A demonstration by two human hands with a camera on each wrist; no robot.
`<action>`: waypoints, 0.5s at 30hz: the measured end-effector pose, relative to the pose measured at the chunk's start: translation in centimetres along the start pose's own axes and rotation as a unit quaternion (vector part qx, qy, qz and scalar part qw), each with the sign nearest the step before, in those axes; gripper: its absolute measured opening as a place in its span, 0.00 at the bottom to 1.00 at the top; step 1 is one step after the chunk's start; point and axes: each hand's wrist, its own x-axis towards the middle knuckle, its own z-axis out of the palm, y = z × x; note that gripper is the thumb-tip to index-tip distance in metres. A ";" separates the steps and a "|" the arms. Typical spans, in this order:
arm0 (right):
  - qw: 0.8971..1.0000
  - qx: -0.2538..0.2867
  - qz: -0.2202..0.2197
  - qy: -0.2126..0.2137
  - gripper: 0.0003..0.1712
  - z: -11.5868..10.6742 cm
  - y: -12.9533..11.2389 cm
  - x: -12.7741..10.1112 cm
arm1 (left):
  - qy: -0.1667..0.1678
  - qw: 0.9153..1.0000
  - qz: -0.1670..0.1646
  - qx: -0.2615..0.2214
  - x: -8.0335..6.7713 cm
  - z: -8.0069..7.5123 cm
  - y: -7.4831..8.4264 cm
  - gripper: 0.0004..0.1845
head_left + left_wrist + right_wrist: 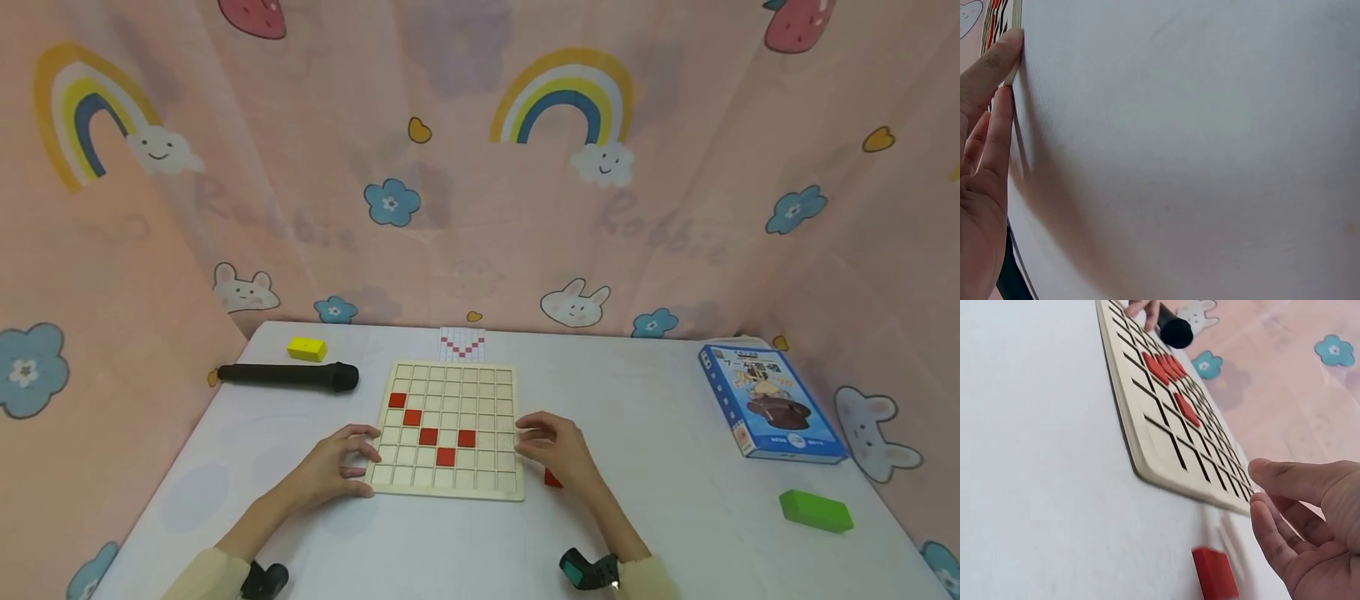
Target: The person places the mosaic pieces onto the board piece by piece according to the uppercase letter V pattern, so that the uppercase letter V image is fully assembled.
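Note:
A cream grid board [487,475] lies flat, with several red square tiles [446,457] set in its cells in a slanting pattern. My left hand [333,468] rests at the board's left edge, its thumb near the front corner and its fingers touching the rim. By the right edge hovers my right hand [557,454], thumb and fingers loosely bent and slightly apart, with nothing visible between them. Whether its fingertips touch the rim I cannot tell. Below that hand, a loose red block [1215,574] lies on the white table, partly hidden by the hand in the head view.
Behind the board is a small card [462,343] with a red V pattern on a grid. A black microphone [288,377] and a yellow block [307,348] lie at the back left. Right of the board are a blue box [772,404] and a green block [816,510].

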 end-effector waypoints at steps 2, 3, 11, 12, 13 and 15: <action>1.000 -0.013 0.018 0.014 0.18 -1.6 0.6 -0.8 | -0.001 1.000 -0.002 0.001 0.0 0.0 0.0 0.19; 0.999 -0.024 0.026 0.018 0.19 -2.4 1.0 -1.2 | -0.002 1.000 -0.003 0.000 0.0 0.0 0.0 0.19; 0.995 -0.078 0.061 -0.023 0.24 -7.7 3.5 -3.2 | -0.004 1.000 0.005 0.005 0.0 0.0 -0.3 0.19; 0.994 -0.079 0.064 -0.033 0.24 -8.1 3.7 -3.4 | -0.004 1.000 0.006 0.005 0.0 0.0 -0.3 0.19; 0.994 -0.081 0.064 -0.042 0.25 -8.3 3.9 -3.5 | -0.004 1.000 0.006 0.004 0.0 0.0 -0.3 0.19; 0.993 -0.079 0.058 -0.059 0.25 -8.7 4.1 -3.7 | -0.005 1.000 0.007 0.001 0.0 0.0 -0.3 0.19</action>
